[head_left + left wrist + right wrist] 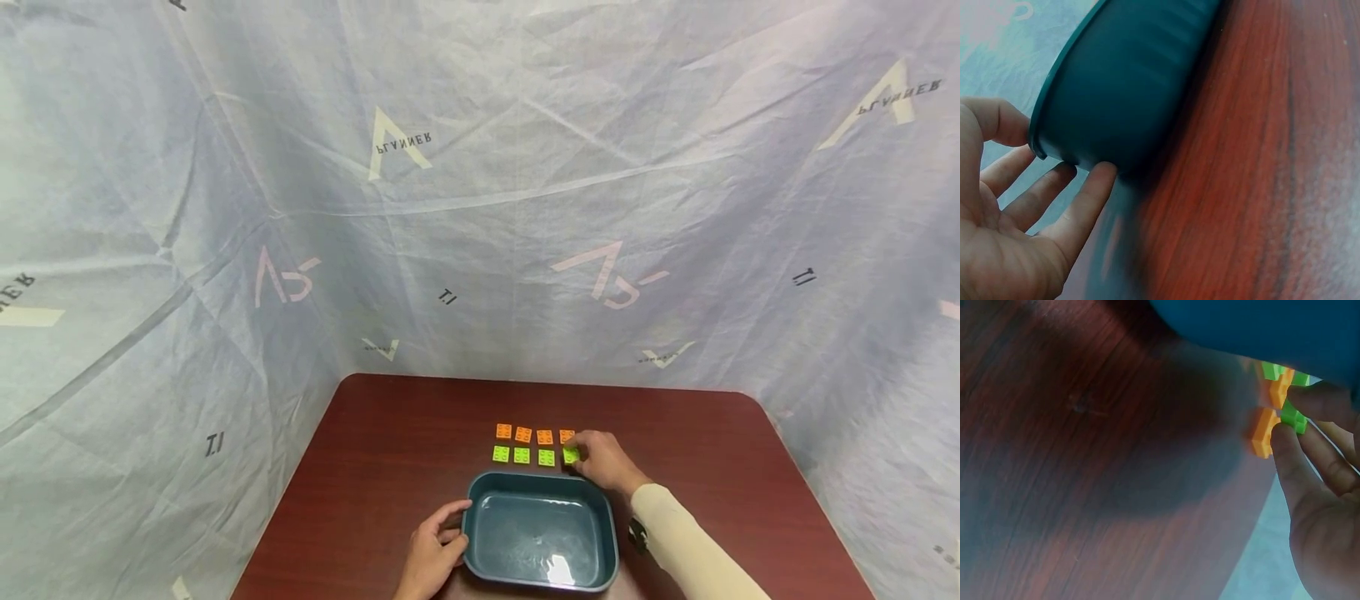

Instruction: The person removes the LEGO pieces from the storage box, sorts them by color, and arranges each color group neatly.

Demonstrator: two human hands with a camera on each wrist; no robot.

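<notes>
My right hand (602, 461) pinches the green toy brick (572, 456) at the right end of the front row, between thumb and finger. In the right wrist view this green brick shows between the fingertips, close to an orange brick (1264, 432); whether it is off the table cannot be told. With its fingertips, my left hand (435, 546) touches the outside of the left wall of a dark teal rectangular dish (540, 477). The left wrist view shows those fingers (1088, 206) spread along the dish's wall and rim. Nothing lies in the dish.
Behind the dish, several orange bricks (522, 434) form the back row and several green bricks (521, 455) the front row. Everything rests on a dark red wood table (405, 442). A pale printed cloth (480, 208) hangs behind and beside it.
</notes>
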